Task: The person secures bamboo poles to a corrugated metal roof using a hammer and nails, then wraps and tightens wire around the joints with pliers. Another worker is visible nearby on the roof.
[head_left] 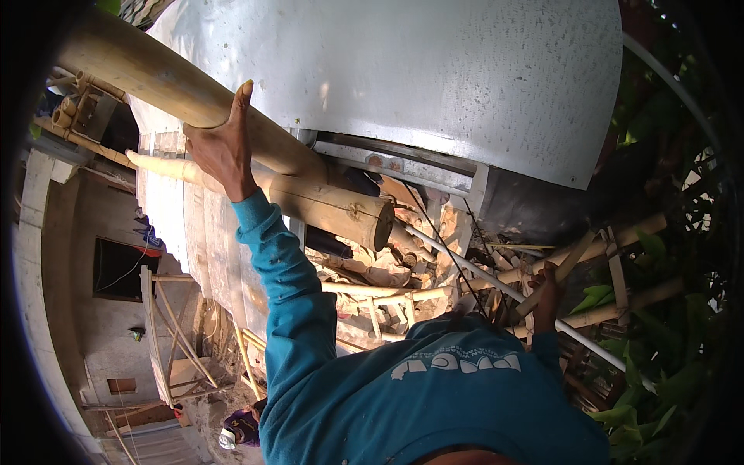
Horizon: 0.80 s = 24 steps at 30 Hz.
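My left hand (220, 149) is closed round a thick bamboo pole (167, 74) at the upper left, its thumb lying up along the pole and its fingertips partly hidden. Just below that pole, a second bamboo pole (325, 208) runs beside my wrist, its cut end facing the middle of the view. On the right, my right hand (549, 293) grips a flattish bamboo length (575, 260) that slants up and away; its fingers are partly in shadow. Both arms wear blue-green sleeves.
A grey metal roof sheet (465, 70) spreads across the top, above a metal frame edge (403, 164). Bamboo rails (597, 248) and a white pipe (589, 341) cross at the right beside leaves (682, 387). Far below left, a person (242, 428) is near a concrete building (108, 333).
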Motion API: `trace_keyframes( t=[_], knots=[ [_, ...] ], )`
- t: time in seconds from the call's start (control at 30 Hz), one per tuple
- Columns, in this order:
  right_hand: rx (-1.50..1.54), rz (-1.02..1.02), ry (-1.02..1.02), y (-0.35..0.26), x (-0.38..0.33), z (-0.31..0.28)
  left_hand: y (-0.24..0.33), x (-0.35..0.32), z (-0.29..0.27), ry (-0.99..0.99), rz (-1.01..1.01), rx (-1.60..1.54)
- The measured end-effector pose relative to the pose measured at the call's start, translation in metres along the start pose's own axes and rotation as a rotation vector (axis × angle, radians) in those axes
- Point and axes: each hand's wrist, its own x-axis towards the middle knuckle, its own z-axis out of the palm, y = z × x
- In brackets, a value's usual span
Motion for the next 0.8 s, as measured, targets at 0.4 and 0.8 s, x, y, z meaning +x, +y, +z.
trace_keyframes(
  t=[0.4,0.8],
  knots=[
    [0.048,0.041,-0.02,0.015,-0.009,0.01,-0.008,0.003,0.021,0.049,-0.097,-0.193],
    [0.055,0.148,0.01,0.039,0.002,0.006,0.0,0.003,0.015,0.017,-0.17,-0.103]
  ],
)
